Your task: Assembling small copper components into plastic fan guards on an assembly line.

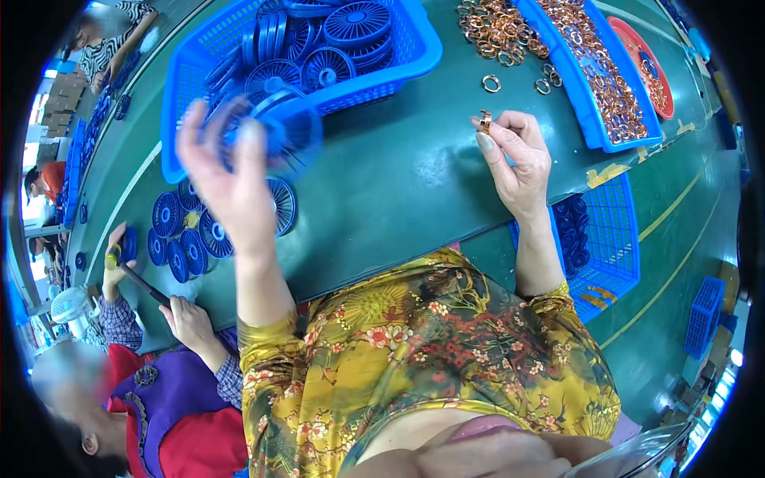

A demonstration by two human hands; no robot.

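My left hand point(231, 179) is raised beside the blue basket, its fingers smeared by motion. Against its thumb and fingers is a blue spoked disc point(299, 131), also blurred and lifted off the table; it appears to be gripped. My right hand point(522, 155) pinches a small copper-coloured ring point(484, 121) between thumb and fingertips, above the green tabletop. One loose ring point(491, 84) lies just beyond that hand, and a heap of similar rings point(498, 32) spreads farther back. Several blue spoked discs point(167, 213) lie on the table left of my left forearm.
A blue basket point(422, 60) full of spoked discs stands at the back. To the right are a long blue tray point(613, 146) of rings and a red tray point(665, 111). A blue crate point(617, 231) sits below the table edge. At left, a co-worker's hands point(191, 320) hold a dark-handled tool.
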